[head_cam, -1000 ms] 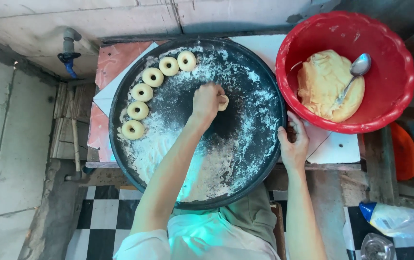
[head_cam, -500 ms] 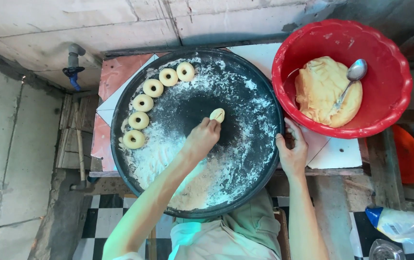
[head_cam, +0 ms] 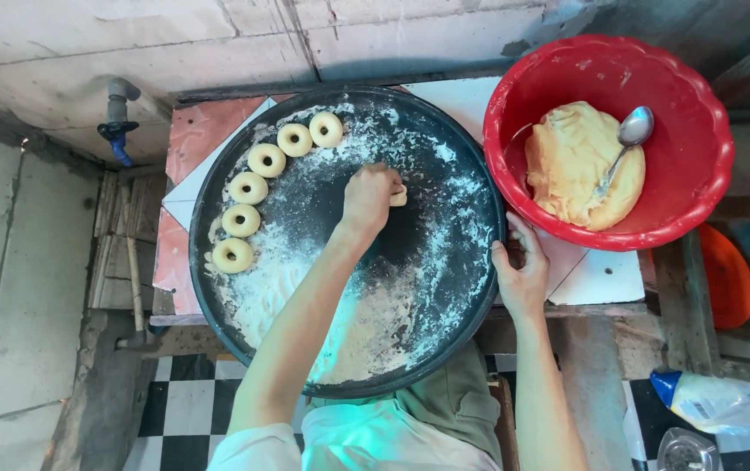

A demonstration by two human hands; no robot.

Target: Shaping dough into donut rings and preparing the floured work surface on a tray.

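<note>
So the left hand (head_cam: 370, 196) is curled tight around a small dough piece (head_cam: 398, 197), pressing it onto the floury middle of the big black round tray (head_cam: 471, 262). The right hand (head_cam: 521, 275) grips the tray's right rim. Six dough rings (head_cam: 267, 160) curve along the upper-left edge. A red bowl (head_cam: 698, 209) with dough and a spoon (head_cam: 630, 135) sits just beside the tray.
</note>
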